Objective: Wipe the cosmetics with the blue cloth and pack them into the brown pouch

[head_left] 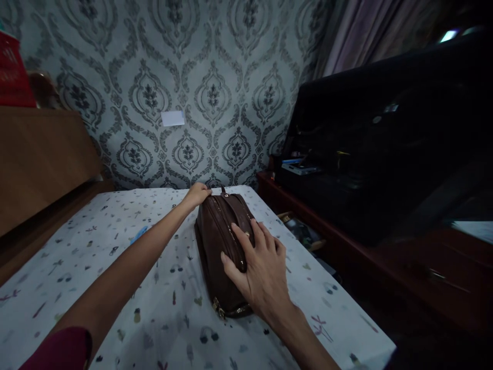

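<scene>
A dark brown leather handbag (pixel 217 246) with gold zippers stands on the patterned white sheet, its long side running away from me. Its strap handle (pixel 235 209) lies along the top. At the far end, my left hand (pixel 197 195) is closed at the bag's upper corner; what exactly its fingertips pinch is too small to make out. My right hand (pixel 264 267) rests over the near right part of the bag, fingers spread across the top and thumb on the upper side. Gold zipper pulls (pixel 219 309) hang at the bag's near bottom corner.
The sheet-covered surface (pixel 154 303) meets a patterned wall (pixel 213 97). A small blue item (pixel 138 234) lies beyond my left forearm. Wooden furniture (pixel 42 159) stands left; a large black panel (pixel 385 144) and a dark red desk (pixel 416 277) stand right, beside an open box (pixel 302 231).
</scene>
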Demonstrator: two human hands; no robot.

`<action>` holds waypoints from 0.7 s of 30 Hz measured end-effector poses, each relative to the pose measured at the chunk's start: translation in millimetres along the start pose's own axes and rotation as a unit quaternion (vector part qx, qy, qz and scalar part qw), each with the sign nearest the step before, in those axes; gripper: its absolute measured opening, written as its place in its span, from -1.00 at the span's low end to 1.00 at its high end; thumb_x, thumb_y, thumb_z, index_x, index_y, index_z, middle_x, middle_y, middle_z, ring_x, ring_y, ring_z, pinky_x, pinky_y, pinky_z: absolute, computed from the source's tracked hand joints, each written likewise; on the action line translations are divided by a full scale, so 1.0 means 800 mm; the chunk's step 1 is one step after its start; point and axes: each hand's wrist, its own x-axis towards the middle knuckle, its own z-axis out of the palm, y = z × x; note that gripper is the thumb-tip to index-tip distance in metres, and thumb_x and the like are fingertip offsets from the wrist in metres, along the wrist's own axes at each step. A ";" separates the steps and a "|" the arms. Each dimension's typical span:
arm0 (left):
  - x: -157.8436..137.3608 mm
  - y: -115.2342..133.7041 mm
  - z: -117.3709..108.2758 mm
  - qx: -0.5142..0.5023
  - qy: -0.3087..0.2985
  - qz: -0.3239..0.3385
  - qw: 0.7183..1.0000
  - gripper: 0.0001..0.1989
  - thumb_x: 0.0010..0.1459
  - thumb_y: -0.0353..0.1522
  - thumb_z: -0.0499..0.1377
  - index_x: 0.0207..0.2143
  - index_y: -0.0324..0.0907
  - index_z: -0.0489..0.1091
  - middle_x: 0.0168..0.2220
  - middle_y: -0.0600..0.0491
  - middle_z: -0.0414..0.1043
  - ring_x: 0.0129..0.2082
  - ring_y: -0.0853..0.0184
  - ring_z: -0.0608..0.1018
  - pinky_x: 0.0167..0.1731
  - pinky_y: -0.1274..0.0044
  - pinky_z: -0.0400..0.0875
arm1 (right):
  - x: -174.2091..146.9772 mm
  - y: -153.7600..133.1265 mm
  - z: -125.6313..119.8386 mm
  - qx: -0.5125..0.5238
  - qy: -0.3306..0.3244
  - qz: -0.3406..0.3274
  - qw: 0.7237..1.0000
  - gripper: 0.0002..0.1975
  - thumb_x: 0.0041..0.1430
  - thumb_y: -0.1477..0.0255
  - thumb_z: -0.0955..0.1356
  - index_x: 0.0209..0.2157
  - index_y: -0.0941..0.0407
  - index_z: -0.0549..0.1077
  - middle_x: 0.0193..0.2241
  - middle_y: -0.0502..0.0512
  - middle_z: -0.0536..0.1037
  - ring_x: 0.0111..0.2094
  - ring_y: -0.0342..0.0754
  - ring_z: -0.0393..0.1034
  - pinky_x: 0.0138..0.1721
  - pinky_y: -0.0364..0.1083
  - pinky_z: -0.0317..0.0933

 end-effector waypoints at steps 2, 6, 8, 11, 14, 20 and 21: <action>-0.002 0.004 -0.002 0.010 0.000 0.016 1.000 -0.64 0.30 -0.22 0.20 0.06 -0.22 0.39 0.05 -0.06 0.42 -0.02 0.15 0.52 -0.05 0.24 0.50 | 0.000 0.000 0.000 0.000 0.000 0.003 1.000 -0.47 0.18 0.16 0.35 0.14 0.05 0.43 0.20 0.39 0.36 0.22 0.35 0.20 0.08 0.31 0.17; 0.001 0.018 -0.011 0.025 -0.033 0.023 0.999 -0.68 0.31 -0.23 0.19 0.01 -0.23 0.40 -0.02 -0.05 0.46 -0.10 0.22 0.55 -0.12 0.30 0.53 | -0.001 0.000 0.000 -0.002 0.001 0.000 1.000 -0.47 0.20 0.14 0.33 0.15 0.04 0.42 0.21 0.37 0.36 0.23 0.34 0.19 0.08 0.30 0.16; 0.006 0.028 -0.014 0.034 -0.059 0.016 0.998 -0.70 0.32 -0.23 0.18 -0.02 -0.24 0.41 -0.10 -0.03 0.47 -0.19 0.29 0.56 -0.20 0.36 0.54 | 0.000 -0.001 -0.002 -0.002 -0.005 0.004 1.000 -0.47 0.21 0.13 0.33 0.16 0.04 0.42 0.21 0.37 0.36 0.24 0.33 0.18 0.09 0.29 0.15; 0.016 0.045 -0.011 0.055 -0.100 0.006 0.993 -0.72 0.31 -0.23 0.19 -0.07 -0.25 0.42 -0.17 0.00 0.48 -0.27 0.33 0.56 -0.27 0.42 0.54 | 0.001 -0.001 -0.005 -0.002 -0.019 0.008 1.000 -0.45 0.20 0.10 0.34 0.16 0.04 0.44 0.20 0.39 0.37 0.24 0.32 0.19 0.11 0.28 0.14; 0.025 0.059 0.003 0.074 -0.131 0.011 0.989 -0.71 0.30 -0.24 0.20 -0.03 -0.24 0.41 -0.09 -0.03 0.47 -0.18 0.28 0.56 -0.20 0.36 0.54 | 0.002 -0.001 -0.007 -0.001 -0.034 0.011 0.999 -0.42 0.18 0.06 0.36 0.17 0.04 0.45 0.21 0.42 0.37 0.24 0.32 0.20 0.11 0.28 0.14; 0.044 0.062 0.034 0.070 -0.097 0.086 0.989 -0.63 0.30 -0.23 0.20 0.08 -0.22 0.37 0.06 -0.07 0.41 -0.03 0.16 0.53 -0.07 0.25 0.51 | 0.004 -0.001 -0.013 -0.010 -0.066 0.014 0.998 -0.38 0.19 0.02 0.35 0.20 0.03 0.42 0.23 0.41 0.35 0.23 0.32 0.21 0.10 0.27 0.15; 0.048 0.059 0.036 0.063 -0.075 0.106 0.989 -0.63 0.30 -0.22 0.20 0.08 -0.22 0.37 0.07 -0.07 0.41 -0.03 0.16 0.53 -0.07 0.25 0.51 | 0.005 -0.002 -0.014 -0.011 -0.070 0.014 0.997 -0.37 0.18 0.02 0.35 0.20 0.03 0.42 0.23 0.40 0.35 0.23 0.32 0.21 0.09 0.26 0.15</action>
